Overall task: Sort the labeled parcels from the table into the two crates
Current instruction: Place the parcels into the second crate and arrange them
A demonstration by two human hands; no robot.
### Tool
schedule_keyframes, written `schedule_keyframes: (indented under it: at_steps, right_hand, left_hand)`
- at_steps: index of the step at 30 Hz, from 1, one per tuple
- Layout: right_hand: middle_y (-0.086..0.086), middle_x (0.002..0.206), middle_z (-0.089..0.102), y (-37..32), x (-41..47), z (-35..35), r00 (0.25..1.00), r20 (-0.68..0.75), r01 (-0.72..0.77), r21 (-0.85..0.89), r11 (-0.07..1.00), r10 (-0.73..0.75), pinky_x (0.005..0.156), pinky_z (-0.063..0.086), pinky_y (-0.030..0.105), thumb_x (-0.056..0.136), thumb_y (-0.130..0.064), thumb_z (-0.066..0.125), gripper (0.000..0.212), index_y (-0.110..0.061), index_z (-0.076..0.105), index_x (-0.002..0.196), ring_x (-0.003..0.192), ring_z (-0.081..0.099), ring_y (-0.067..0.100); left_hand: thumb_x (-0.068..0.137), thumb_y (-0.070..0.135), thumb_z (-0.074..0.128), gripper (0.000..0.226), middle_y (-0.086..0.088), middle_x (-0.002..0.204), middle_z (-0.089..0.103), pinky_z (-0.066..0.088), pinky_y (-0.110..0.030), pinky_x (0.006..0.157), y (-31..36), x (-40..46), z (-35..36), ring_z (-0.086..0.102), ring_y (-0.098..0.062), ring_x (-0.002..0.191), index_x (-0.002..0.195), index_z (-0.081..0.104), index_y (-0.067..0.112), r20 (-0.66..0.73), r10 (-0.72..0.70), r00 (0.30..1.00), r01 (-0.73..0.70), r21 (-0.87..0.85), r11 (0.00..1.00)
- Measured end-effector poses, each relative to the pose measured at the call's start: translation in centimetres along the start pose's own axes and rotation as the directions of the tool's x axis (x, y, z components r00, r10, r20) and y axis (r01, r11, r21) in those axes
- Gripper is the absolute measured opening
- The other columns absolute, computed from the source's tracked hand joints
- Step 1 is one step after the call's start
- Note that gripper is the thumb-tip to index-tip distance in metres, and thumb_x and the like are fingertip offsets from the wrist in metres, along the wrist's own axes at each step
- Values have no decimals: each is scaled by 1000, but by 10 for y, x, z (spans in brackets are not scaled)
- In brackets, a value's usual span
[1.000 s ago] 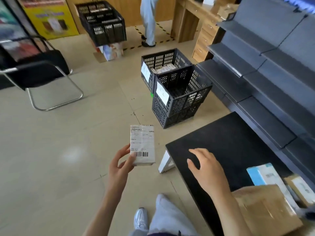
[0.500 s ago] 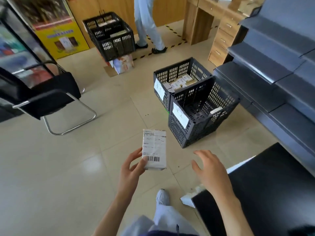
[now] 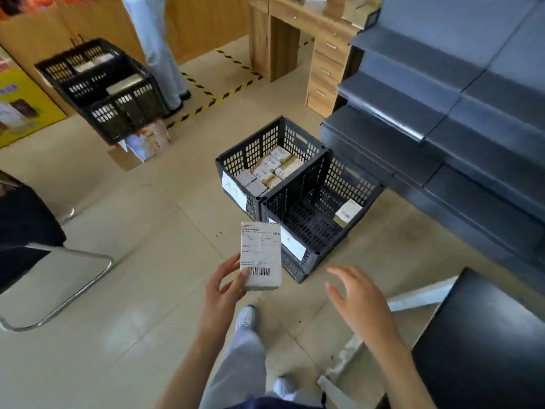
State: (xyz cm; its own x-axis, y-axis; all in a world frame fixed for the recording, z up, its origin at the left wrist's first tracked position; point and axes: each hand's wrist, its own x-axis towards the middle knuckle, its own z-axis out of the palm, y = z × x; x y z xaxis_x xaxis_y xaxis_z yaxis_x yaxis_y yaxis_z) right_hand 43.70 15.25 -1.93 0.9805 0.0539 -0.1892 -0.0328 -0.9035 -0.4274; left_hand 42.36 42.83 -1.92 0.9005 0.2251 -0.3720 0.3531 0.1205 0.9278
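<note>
My left hand (image 3: 222, 287) holds a small white parcel (image 3: 261, 255) upright by its lower left corner, shipping label and barcode facing me. It hovers over the floor just in front of the near black crate (image 3: 317, 231), which carries a white tag and holds one small box (image 3: 348, 212). The far black crate (image 3: 236, 163) sits behind it, touching, with several labeled boxes inside. My right hand (image 3: 358, 302) floats open, fingers spread, to the right of the parcel, holding nothing. The black table (image 3: 483, 343) shows at the lower right.
Grey stepped shelving (image 3: 442, 113) runs along the right. A third black crate (image 3: 103, 90) stands on a box at the back left, beside a standing person's legs (image 3: 159, 51). A black chair with a metal frame (image 3: 44, 261) is at the left. A wooden desk (image 3: 309, 39) stands behind.
I have stepped away from the table toward the two crates, which now look larger and closer. The parcels on the table have left the view. My left hand still carries the white parcel.
</note>
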Motion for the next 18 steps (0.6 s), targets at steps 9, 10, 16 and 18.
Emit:
schedule_keyframes:
  at_steps: [9,10,16,18]
  right_hand:
    - [-6,129,62,4,83,-14,958,-1,-287,85,954,288,98,50,38,99,-35,58,35,-26,63,133,118,59,18]
    - [-7,128,62,8,91,-15,951,-8,-306,93,948,308,97,50,38,99,-35,58,34,-27,62,132,117,59,17]
    - [-9,129,61,51,152,-15,920,15,-391,137,910,393,97,49,36,99,-36,57,34,-29,60,132,116,59,17]
    - [-10,128,61,70,174,-14,918,22,-395,173,902,397,98,48,34,99,-35,58,33,-28,61,131,116,59,16]
  left_hand:
    - [92,35,73,38,11,124,73,58,-40,93,32,157,38,74,-14,107,130,68,33,248,-85,965,53,132,990]
    - [93,32,72,37,10,123,73,59,-37,91,34,170,48,74,-14,106,130,68,31,262,-93,961,57,141,988]
    - [97,24,70,34,11,122,74,59,-35,88,31,242,118,74,-12,104,131,67,30,308,-146,940,89,193,977]
    - [98,22,70,35,9,121,74,60,-34,88,25,263,141,74,-13,106,132,67,29,303,-165,939,101,214,972]
